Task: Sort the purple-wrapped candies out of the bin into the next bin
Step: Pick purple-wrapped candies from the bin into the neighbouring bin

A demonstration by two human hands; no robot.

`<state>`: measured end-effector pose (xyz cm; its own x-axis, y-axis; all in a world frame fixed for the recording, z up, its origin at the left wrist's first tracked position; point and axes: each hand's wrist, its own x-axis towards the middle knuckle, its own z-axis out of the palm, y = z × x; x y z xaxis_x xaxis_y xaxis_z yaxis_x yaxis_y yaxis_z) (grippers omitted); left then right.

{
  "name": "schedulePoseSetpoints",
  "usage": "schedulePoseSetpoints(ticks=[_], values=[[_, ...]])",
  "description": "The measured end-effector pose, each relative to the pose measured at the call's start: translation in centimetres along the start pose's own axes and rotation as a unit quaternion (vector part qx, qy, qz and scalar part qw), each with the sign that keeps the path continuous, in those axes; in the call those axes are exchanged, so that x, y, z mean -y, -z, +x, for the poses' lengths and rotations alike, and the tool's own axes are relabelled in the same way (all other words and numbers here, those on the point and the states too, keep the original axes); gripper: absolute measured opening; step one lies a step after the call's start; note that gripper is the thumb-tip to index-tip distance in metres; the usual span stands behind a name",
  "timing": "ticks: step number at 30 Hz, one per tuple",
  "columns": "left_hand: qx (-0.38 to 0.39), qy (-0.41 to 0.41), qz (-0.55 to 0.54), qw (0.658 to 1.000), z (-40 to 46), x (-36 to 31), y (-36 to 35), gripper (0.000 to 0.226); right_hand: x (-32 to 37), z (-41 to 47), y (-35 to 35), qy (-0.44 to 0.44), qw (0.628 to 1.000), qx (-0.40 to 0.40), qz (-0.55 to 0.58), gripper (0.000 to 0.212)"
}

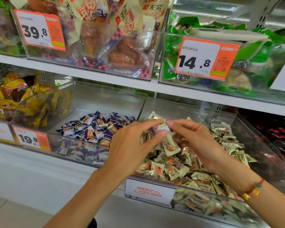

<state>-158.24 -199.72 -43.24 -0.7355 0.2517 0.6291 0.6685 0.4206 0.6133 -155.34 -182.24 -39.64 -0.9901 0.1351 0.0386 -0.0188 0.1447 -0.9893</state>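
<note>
Head view: both hands meet over the beige-candy bin (260, 155); the left hand (132, 145) and right hand (192, 137) pinch one purple-wrapped candy (161, 127) between fingertips, seemingly passing it leftward, since the purple-candy bin (72, 142) lies just beside.

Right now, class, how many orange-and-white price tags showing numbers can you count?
3: the 39.8 price tag upper left, the 14.8 price tag upper right, the 19.8 price tag lower left. Others may be hidden.
</note>
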Motion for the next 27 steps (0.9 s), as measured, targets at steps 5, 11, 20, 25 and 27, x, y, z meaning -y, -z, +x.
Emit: schedulePoseSetpoints(ticks=[5, 11, 20, 25, 27], values=[[-0.055, 0.023, -0.011, 0.998, 0.5, 0.3, -0.3, 0.024, 0.4, 0.2, -0.3, 0.018, 0.999, 0.026, -0.039, 0.024], [-0.15, 0.123, 0.141, 0.971, 1.3, 3.8, 2.3, 0.022, -0.4, 1.7, 0.8, 0.121, 0.969, 0.034, -0.214, 0.015], [0.063, 0.122, 0.054, 0.989, 0.3, 2.7, 1.2, 0.043, -4.6, 7.2, -0.1, 0.189, 0.785, 0.151, -0.571, 0.051], [0.046, 0.123, 0.016, 0.991, 0.3, 2.7, 0.4, 0.035, -6.3, 10.0, -2.5, 0.106, 0.728, 0.199, -0.647, 0.078], [0.046, 0.112, 0.036, 0.992, 0.2, 2.7, 0.2, 0.035, -7.2, 10.0, -2.8, 0.094, 0.728, 0.206, -0.647, 0.085]])
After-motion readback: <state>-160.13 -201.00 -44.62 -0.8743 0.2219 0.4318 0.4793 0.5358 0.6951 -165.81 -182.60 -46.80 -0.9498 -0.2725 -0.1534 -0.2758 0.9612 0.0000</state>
